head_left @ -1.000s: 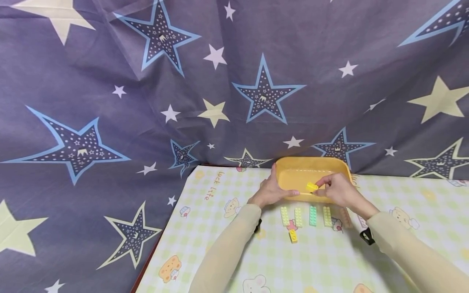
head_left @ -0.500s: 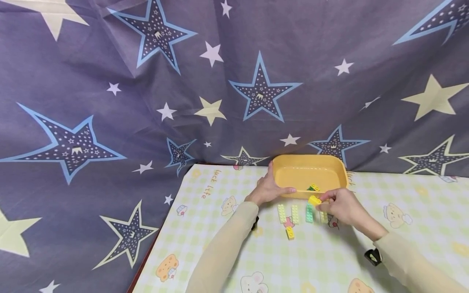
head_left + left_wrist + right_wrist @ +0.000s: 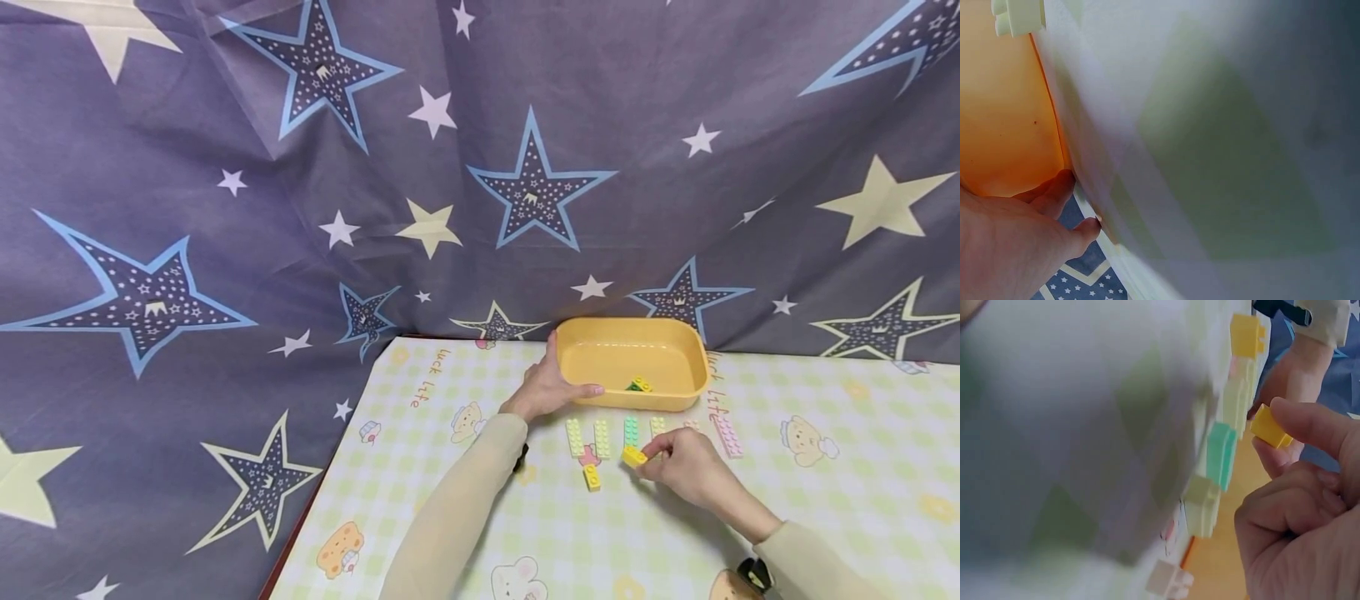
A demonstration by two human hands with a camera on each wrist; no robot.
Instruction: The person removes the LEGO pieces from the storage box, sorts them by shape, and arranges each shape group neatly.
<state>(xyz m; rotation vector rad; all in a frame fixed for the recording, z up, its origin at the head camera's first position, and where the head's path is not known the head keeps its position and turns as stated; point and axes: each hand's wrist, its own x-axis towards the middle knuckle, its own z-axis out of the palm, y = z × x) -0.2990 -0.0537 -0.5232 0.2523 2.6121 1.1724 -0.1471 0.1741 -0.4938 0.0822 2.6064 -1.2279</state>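
My right hand (image 3: 684,465) pinches a yellow building brick (image 3: 634,456) between thumb and index finger, just above the table in front of the block row. In the right wrist view the same yellow brick (image 3: 1270,427) shows at the fingertips, the other fingers curled. My left hand (image 3: 550,386) grips the left end of a yellow plastic basin (image 3: 637,402), thumb over its front rim. Inside the basin lie a few green and yellow bricks (image 3: 640,384). A second yellow brick (image 3: 592,477) rests on the table, left of my right hand.
Before the basin runs a row of long bricks: two pale yellow-green bricks (image 3: 602,439) at left, a teal brick (image 3: 631,431), another pale one (image 3: 657,426), and a pink brick (image 3: 727,437) at right. A starry curtain (image 3: 525,275) hangs behind the checked tablecloth (image 3: 465,558).
My right hand has drawn the yellow brick out of the basin and toward me, over the row to its near side. The left hand keeps its hold on the basin.
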